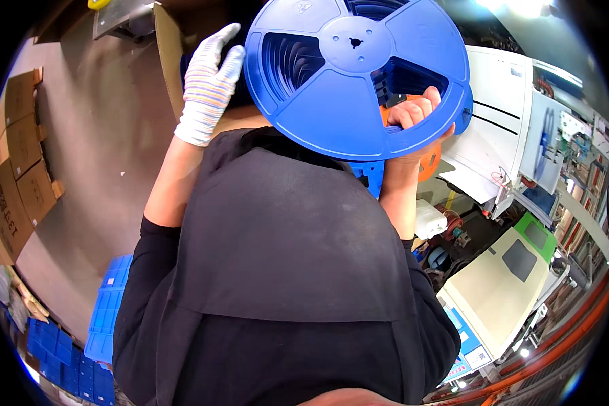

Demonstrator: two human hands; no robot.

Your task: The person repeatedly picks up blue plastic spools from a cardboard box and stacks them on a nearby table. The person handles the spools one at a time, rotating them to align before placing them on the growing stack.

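Note:
A large blue plastic reel [311, 108], round with a central hub hole and cut-out windows, is held up at the top of the view. My right hand [416, 114], bare, grips it at the lower right, its fingers curled through a window and over the rim. More blue discs show through the windows, so several reels seem stacked. My left hand [211, 84], in a white striped knit glove, is raised just left of the rim. Its fingers are apart and hold nothing. Beneath it stands an open cardboard box [168, 59], mostly hidden by the reel.
Orange reels [429, 162] and a blue crate [369, 174] lie partly hidden below the reel. Stacked cartons [30, 162] stand at far left, blue crates [108, 308] at lower left. To the right are a white cabinet [487, 111] and a cream-and-green machine [497, 291].

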